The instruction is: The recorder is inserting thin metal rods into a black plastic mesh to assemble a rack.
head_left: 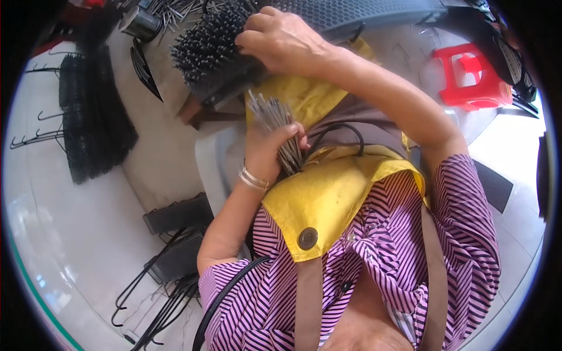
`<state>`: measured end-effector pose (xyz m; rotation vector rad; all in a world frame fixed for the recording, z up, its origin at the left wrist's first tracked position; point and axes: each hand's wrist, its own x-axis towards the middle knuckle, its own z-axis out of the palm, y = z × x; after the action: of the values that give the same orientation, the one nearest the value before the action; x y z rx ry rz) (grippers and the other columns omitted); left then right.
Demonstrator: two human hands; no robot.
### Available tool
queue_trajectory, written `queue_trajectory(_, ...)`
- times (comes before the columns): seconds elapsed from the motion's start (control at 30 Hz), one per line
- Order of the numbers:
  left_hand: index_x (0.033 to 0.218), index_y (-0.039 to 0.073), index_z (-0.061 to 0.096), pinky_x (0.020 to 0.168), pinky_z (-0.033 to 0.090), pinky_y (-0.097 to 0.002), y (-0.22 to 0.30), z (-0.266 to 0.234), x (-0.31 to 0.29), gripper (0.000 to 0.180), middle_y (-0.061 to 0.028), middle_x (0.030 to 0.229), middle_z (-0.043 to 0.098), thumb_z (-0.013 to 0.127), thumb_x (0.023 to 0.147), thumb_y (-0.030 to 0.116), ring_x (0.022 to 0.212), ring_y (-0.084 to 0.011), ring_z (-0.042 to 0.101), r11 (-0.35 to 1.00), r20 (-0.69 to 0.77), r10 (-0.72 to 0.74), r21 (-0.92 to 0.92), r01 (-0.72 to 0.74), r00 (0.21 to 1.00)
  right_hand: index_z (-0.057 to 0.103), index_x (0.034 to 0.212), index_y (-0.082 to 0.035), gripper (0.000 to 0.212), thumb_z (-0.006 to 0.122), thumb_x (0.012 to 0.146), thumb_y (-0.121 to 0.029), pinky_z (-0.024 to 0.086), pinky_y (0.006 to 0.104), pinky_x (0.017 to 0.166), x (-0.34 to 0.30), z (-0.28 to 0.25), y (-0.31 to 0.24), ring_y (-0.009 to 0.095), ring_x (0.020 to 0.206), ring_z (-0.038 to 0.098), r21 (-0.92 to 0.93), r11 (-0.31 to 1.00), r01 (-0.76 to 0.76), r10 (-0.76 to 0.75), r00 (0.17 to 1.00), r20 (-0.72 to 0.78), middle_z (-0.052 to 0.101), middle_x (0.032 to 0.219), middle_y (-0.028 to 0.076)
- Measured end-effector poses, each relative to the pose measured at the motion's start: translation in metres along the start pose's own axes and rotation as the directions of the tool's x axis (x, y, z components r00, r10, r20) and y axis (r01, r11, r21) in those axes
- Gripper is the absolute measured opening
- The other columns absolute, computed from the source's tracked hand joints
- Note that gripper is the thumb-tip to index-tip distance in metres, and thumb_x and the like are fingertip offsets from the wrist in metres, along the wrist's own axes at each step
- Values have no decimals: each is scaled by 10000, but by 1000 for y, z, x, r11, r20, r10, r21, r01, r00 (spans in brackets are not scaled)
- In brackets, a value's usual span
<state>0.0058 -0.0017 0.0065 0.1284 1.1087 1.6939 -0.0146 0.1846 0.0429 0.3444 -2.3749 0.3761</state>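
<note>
My left hand, with bangles at its wrist, is closed round a bundle of thin grey metal rods. Their upper ends fan out and look blurred. Higher up, my right hand bends over a long dark perforated panel, its fingers curled together at the edge of a dense cluster of dark upright pegs. Whatever is between those fingertips is too small or hidden to make out. The panel rests across my lap, above a yellow and brown apron.
A metal can stands at the upper left beside a heap of loose rods. Black slatted panels with hooks lie at left, more dark panels and hooked rods below. A red plastic stool is at right.
</note>
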Motion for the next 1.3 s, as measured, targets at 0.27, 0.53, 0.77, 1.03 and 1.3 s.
queue_trajectory(0.27, 975, 52, 442, 504, 362, -285, 11, -2, -6, 203, -46, 663, 419, 526, 789, 56, 552, -150, 411, 995, -210, 44, -79, -62, 977, 526, 831, -7, 157, 583, 687, -33, 422, 396, 618, -65, -117, 109, 349, 738, 515, -410, 776, -479, 240, 826, -510, 535, 797, 164)
queue_trajectory(0.53, 1197, 83, 359, 453, 368, -269, 33, 9, 16, 417, -9, 662, 421, 487, 801, 63, 511, -105, 385, 995, -270, 86, -24, -96, 959, 542, 947, -11, 488, 639, 670, -401, 385, 493, 738, -152, -133, 193, 354, 987, 429, -512, 326, -795, 669, 576, -469, 500, 949, 195)
queue_trajectory(0.77, 715, 91, 428, 485, 326, -248, 42, 27, 16, 149, -9, 613, 388, 467, 852, 131, 527, -115, 342, 984, -329, -153, -140, 112, 932, 523, 784, 33, 384, 632, 709, -328, 429, 415, 710, -169, -175, 215, 360, 845, 544, 48, 132, -990, 924, 106, -368, 565, 806, 241)
queue_trajectory(1.03, 723, 103, 434, 511, 343, -269, 48, -7, 20, 168, -18, 608, 398, 441, 845, 218, 539, -132, 361, 997, -277, -74, -46, 64, 958, 529, 683, 40, 319, 626, 713, -262, 433, 412, 620, -163, -163, 189, 372, 692, 566, 76, 214, -974, 830, 141, -540, 558, 689, 241)
queue_trajectory(1.3, 976, 89, 418, 391, 275, -243, 75, -79, 23, 186, 5, 595, 315, 475, 804, 129, 459, -101, 283, 985, -228, 123, -94, -147, 966, 496, 665, 28, 338, 608, 744, -281, 428, 437, 555, -161, -126, 139, 415, 652, 535, 100, 356, -929, 854, 280, -438, 530, 673, 262)
